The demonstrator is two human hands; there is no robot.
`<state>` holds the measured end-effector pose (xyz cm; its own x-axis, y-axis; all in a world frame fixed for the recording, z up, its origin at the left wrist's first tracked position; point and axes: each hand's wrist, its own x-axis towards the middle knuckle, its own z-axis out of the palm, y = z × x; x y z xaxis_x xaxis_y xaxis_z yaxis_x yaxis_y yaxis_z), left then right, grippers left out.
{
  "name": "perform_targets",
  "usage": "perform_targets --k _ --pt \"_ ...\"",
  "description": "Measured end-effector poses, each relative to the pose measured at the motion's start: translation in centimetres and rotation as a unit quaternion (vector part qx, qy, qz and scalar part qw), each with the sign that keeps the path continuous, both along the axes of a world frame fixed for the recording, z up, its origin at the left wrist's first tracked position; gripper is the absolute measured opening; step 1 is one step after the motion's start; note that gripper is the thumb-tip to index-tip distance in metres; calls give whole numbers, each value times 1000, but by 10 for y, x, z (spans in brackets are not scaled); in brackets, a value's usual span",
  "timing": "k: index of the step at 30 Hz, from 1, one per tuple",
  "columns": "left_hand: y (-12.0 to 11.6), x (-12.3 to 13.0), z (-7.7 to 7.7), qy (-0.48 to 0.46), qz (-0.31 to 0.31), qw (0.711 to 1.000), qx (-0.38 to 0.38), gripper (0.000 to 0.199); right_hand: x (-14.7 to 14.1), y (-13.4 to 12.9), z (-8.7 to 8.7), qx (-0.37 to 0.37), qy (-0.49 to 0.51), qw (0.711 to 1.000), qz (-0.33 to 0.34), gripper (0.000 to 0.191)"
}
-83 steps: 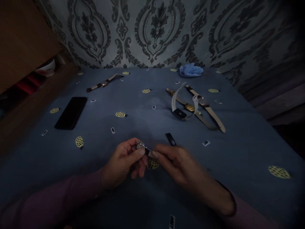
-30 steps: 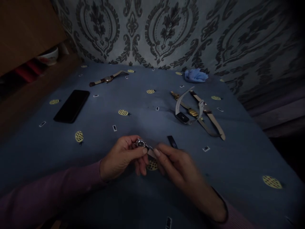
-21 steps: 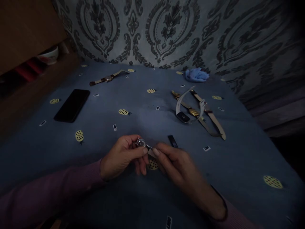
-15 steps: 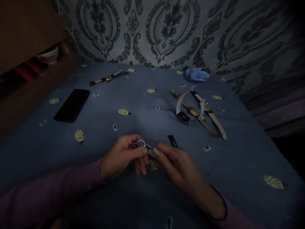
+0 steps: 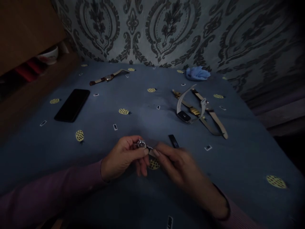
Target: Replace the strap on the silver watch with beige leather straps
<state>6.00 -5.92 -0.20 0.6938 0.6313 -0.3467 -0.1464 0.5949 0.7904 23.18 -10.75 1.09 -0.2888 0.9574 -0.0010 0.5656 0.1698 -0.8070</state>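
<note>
My left hand (image 5: 126,156) grips a small silver watch (image 5: 142,144) between thumb and fingers, low in the middle of the view. My right hand (image 5: 178,163) pinches a thin, pale-ended piece at the watch's right side; whether it is a tool or part of the strap is too dark to tell. Just beyond my right fingers, a black strap piece (image 5: 173,141) lies on the blue patterned tablecloth (image 5: 100,127).
A black phone (image 5: 72,105) lies at the left, with a strapped watch (image 5: 109,78) behind it. At the right are a pale-banded smartwatch (image 5: 184,116), a gold watch (image 5: 194,111) and a brown-strapped watch (image 5: 207,105). A blue cloth (image 5: 197,73) sits by the wall.
Both hands keep their grip around the watch with hardly any movement. The view has shifted very slightly.
</note>
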Motion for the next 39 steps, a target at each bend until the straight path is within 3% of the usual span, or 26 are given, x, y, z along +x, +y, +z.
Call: perform_targets --k 10,16,24,29,39 --pt "-8 0 -2 -11 26 1000 5 17 1 -2 0 -3 -27 1000 14 25" --pt "-6 2 -3 -21 36 999 -8 18 0 -1 0 33 -36 999 11 22" --pt "-1 1 1 -49 -4 998 -46 18 3 -1 2 53 -71 996 5 24" --pt "2 -1 2 -53 -38 997 -33 15 6 -2 4 41 -67 997 12 25" --pt "5 -2 0 -27 -38 999 -5 24 6 -2 2 73 -75 994 13 25"
